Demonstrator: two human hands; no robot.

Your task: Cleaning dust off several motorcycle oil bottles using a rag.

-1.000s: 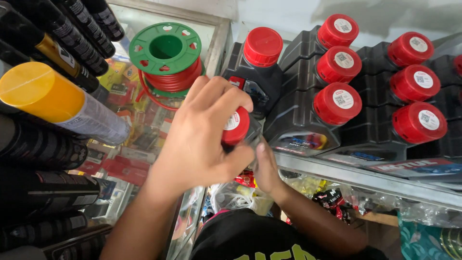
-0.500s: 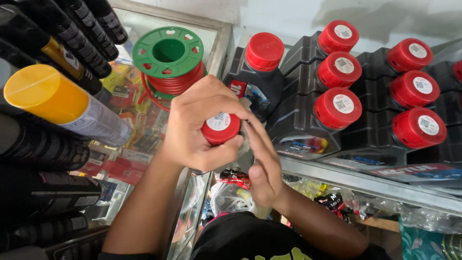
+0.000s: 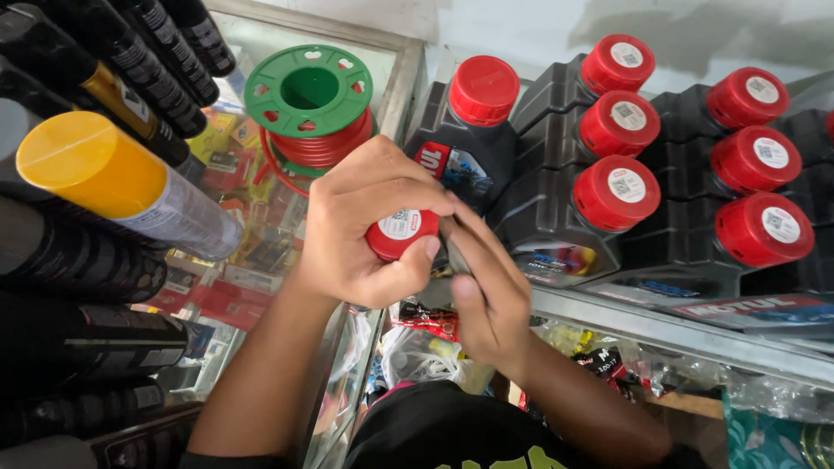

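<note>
**Hands wrapped round a red-capped bottle over the glass counter**

The left hand (image 3: 369, 230) is curled tight over a round red cap (image 3: 401, 233), thumb pressed along its lower edge and fingers arched across the top, so only part of the glossy plastic and its small white paper sticker shows. The right hand (image 3: 491, 291) is closed against the side of the dark bottle (image 3: 453, 252) beneath that cap, fingers lying flat along it; most of the bottle's body is hidden between the two hands. It sits at the front edge of the metal-framed shelf (image 3: 660, 326), just ahead of the row.

Behind and to the right stand matching oil bottles (image 3: 556, 217), dark grey moulded plastic with ribbed shoulders, each topped with the same ridged red cap and white seal sticker. One nearer the hands (image 3: 469, 130) shows a coloured label on its face.

To the left, on the glass counter (image 3: 395, 78), rests a green plastic spool (image 3: 308, 91) with holes in its flange, wound with red wire. Spray cans lie stacked on their sides at the far left, one with a smooth yellow cap (image 3: 82, 165), the others black. Crinkled packets show through the glass below.
</note>
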